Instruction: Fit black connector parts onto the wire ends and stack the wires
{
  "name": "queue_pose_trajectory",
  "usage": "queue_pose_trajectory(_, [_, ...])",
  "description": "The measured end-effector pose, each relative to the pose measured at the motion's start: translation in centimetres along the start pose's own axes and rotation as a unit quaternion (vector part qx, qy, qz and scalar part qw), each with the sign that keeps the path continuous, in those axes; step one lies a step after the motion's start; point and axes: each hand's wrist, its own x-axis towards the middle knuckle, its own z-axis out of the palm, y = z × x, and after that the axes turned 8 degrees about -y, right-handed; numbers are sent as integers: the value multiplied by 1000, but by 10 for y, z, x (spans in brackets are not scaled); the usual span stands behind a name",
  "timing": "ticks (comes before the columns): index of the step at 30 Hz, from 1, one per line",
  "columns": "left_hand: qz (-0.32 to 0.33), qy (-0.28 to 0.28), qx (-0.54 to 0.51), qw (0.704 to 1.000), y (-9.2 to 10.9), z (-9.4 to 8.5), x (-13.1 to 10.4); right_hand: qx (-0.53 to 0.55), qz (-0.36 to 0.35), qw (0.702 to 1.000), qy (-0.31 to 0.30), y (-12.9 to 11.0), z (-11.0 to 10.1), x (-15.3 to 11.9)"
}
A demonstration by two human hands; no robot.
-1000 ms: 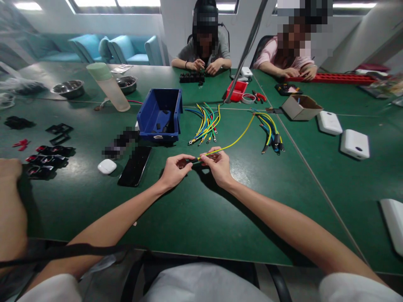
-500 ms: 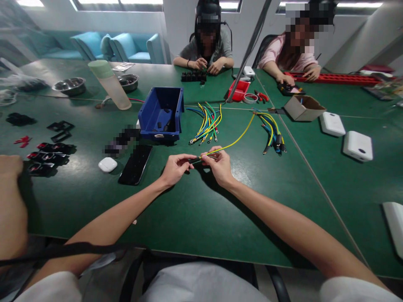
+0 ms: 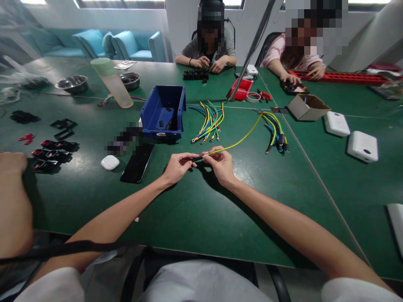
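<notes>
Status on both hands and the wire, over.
Left hand pinching black piece. Right hand pinching yellow wire beside it. Blue bin just beyond, not between the hands.

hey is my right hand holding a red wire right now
No, the right hand pinches a yellow wire, which runs back to the bundle of cables on the right.
</notes>
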Motion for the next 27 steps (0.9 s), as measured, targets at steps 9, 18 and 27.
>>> queue_pose_trajectory(9, [-3,0,-4,1000,-2,1,1,8,0,1000,-6,-1,2,0])
queue_pose_trajectory(18, [2,1,-20,1000,-8,-2,2,24,12,999,-27,-1,-1,0])
queue_pose_trajectory(27, [1,-5,-42,999,-11,-1,2,22,19,999,-33,-2,-1,1])
